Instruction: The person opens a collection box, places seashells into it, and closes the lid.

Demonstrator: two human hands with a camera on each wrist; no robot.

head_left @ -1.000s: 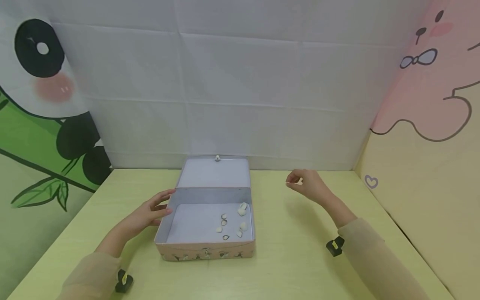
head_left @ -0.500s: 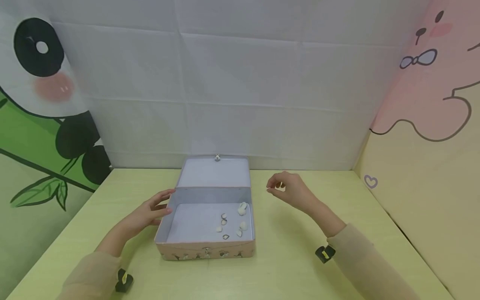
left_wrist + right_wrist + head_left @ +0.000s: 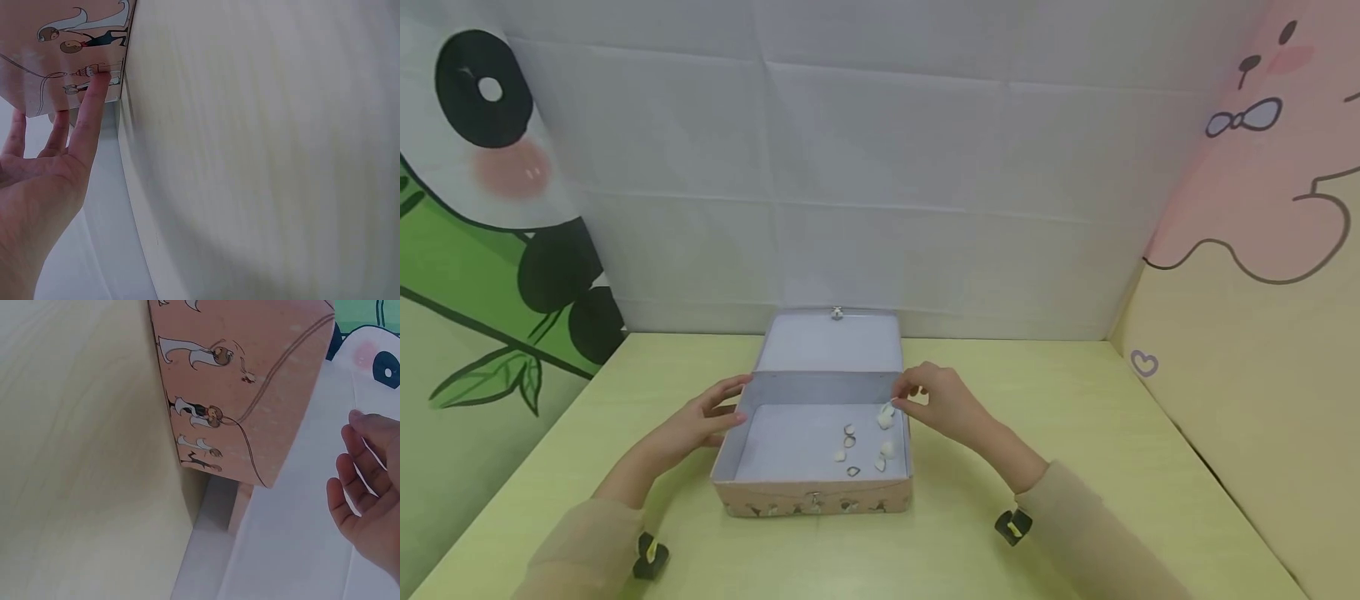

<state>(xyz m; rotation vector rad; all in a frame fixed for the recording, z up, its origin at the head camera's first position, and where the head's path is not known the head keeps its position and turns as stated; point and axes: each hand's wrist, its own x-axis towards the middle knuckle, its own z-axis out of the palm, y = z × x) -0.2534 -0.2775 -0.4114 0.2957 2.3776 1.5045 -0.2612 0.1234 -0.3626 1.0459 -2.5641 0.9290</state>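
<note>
A rectangular pink box with printed figures stands on the table, its lid tipped back. Inside, towards its right side, lie several small whitish shells, some with dark edges. My left hand rests its spread fingers against the box's left wall; in the left wrist view a fingertip touches the printed side. Over the right rim, my right hand pinches a small whitish piece between thumb and forefinger, most likely a shell, mostly covered by the fingertips. The right wrist view shows that hand above the box's wall.
The pale yellow table extends around the box. A white cloth backdrop hangs directly behind the lid. Printed panels stand at the left and right.
My right hand has moved left and slightly down, from the table's right side to the box's right rim, its fingers still pinched. My left hand has stayed at the box.
</note>
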